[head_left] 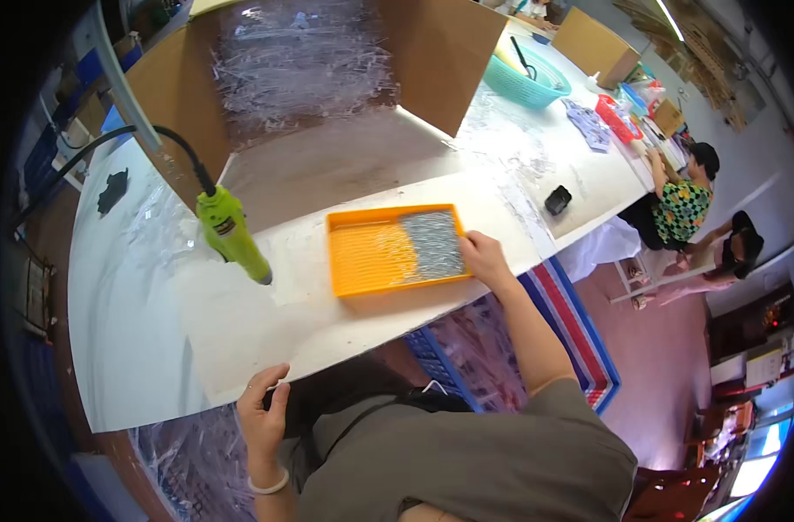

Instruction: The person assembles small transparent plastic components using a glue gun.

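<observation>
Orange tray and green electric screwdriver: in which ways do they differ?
The orange tray is wide and rectangular; the green electric screwdriver is long and slim. The right hand holds the tray; no hand touches the screwdriver. The tray carries small grey pieces; the screwdriver hangs tilted. Both are brightly coloured.

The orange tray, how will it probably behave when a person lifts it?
The orange tray looks like straight-walled moulded plastic, so it should stay fairly stiff. Its right end will probably feel heavier, because the grey metallic pieces mostly lie there. If tilted, these loose-looking pieces may slide.
</observation>
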`<state>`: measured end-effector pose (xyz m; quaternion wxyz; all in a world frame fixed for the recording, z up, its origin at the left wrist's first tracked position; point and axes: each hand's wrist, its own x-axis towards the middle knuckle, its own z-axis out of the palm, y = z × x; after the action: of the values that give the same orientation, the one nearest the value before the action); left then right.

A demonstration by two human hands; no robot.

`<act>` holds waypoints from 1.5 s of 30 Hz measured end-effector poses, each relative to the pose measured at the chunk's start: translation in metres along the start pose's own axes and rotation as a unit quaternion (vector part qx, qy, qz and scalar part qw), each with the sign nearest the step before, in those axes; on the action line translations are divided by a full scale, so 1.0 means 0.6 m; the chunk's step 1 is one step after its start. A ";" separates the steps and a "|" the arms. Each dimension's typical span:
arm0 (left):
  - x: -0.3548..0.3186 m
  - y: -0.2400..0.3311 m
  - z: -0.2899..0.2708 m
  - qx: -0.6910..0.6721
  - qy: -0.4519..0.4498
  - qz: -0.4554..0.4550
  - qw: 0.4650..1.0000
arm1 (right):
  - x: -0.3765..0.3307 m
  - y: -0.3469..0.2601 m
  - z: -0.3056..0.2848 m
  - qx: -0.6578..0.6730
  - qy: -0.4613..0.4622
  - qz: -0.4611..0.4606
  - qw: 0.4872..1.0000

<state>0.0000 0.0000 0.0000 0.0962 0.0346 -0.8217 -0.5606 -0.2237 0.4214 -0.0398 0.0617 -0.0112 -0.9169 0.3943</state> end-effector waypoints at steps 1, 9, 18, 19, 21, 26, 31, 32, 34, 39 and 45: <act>-0.008 -0.001 0.009 -0.007 0.010 -0.012 1.000 | -0.012 0.019 -0.017 -0.002 0.032 0.002 0.999; 0.066 -0.013 0.002 0.095 -0.002 0.106 0.990 | -0.058 0.124 -0.084 -0.070 0.233 0.145 0.959; 0.111 -0.060 -0.036 0.201 0.020 0.184 0.962 | 0.012 0.117 -0.068 -0.044 0.250 0.226 0.941; 0.118 -0.072 -0.039 0.202 0.025 0.186 0.961 | 0.015 0.075 -0.079 -0.277 0.226 0.203 0.912; 0.119 -0.095 -0.047 0.189 0.043 0.157 0.968 | 0.017 -0.047 -0.067 -0.248 0.221 0.212 0.919; 0.125 -0.107 -0.060 0.141 0.060 0.099 0.983 | 0.148 -0.228 0.072 -0.048 0.048 -0.056 0.996; 0.128 -0.101 -0.065 0.073 0.068 0.057 0.993 | 0.417 -0.212 0.177 -0.042 0.101 -0.098 0.989; 0.127 -0.098 -0.064 0.073 0.068 0.057 0.993 | 0.467 -0.179 0.201 -0.043 0.101 -0.097 0.989; 0.132 -0.095 -0.062 0.049 0.074 0.033 0.996 | 0.555 -0.105 0.261 -0.069 0.058 -0.115 0.989; 0.116 -0.111 -0.065 0.057 0.092 0.018 0.994 | 0.378 -0.237 0.331 -0.175 0.021 -0.121 0.977; 0.131 -0.107 -0.066 0.088 0.079 0.034 0.992 | 0.206 -0.276 0.350 -0.156 -0.051 -0.297 0.941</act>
<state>-0.0727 -0.0729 -0.0362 0.1765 0.0590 -0.8583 -0.4783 -0.3671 0.1645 -0.0500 0.1267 0.2718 -0.9304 0.2106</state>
